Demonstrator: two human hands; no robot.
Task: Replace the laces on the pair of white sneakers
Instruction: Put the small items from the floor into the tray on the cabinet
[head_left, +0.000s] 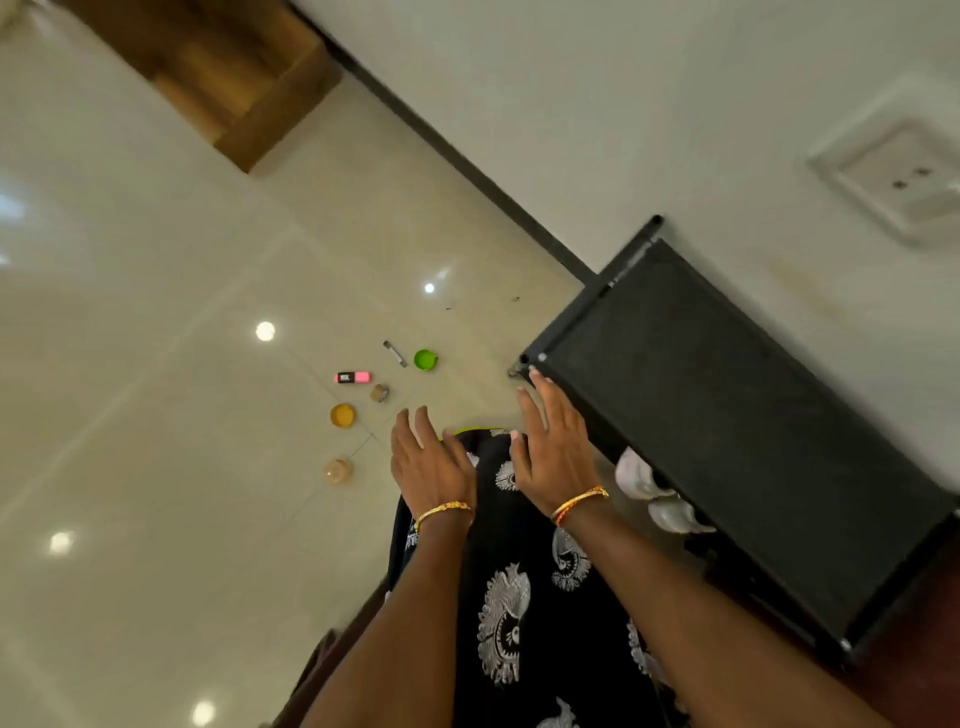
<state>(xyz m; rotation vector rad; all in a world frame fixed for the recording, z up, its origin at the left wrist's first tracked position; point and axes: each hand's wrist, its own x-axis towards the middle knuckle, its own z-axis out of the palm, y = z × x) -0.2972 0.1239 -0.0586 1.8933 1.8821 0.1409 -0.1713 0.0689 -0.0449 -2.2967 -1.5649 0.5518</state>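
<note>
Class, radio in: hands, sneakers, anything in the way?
Left hand, right hand: open, empty. White sneakers under black rack, untouched. Small items litter floor.

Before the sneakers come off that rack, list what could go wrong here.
1. The white sneakers sit tucked under the black rack top, mostly hidden; reaching in blind with the right hand could knock one off or bump the frame.
2. Small loose items lie on the glossy floor close ahead: a green cup, a pink marker and a yellow lid. Stepping forward risks a slip or kicking them.
</note>
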